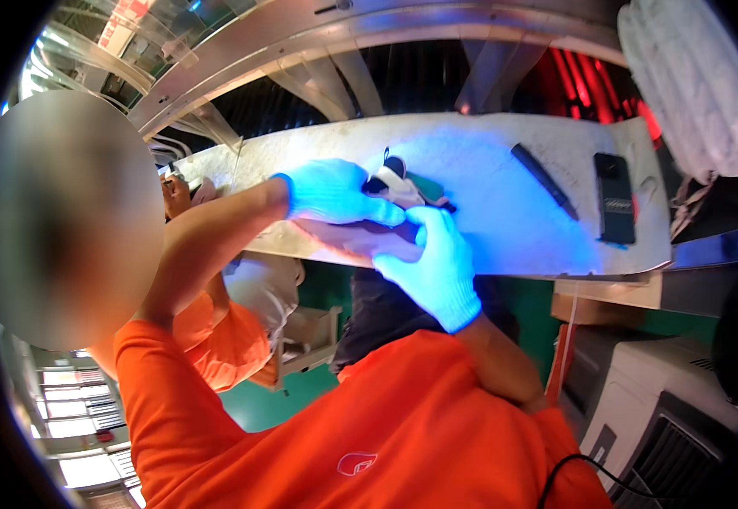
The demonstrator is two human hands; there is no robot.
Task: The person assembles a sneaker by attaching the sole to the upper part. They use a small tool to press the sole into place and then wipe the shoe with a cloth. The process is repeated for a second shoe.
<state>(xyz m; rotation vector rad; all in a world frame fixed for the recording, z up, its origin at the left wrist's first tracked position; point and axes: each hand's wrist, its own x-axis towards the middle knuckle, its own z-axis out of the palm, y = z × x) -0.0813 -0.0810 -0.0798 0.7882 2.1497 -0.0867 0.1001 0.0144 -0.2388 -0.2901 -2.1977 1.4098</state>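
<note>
Both gloved hands — left hand (331, 191), right hand (432, 263) — pinch a shoe upper (398, 191) at the tabletop (504, 170) edge; it seems soft, light, best gripped by its rim.

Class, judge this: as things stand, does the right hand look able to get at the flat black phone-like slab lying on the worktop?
Probably yes. The black slab lies uncovered on the pale worktop, to the right of the right hand, with bare surface between. However, that hand grips a small pink and dark piece together with the left hand.
</note>
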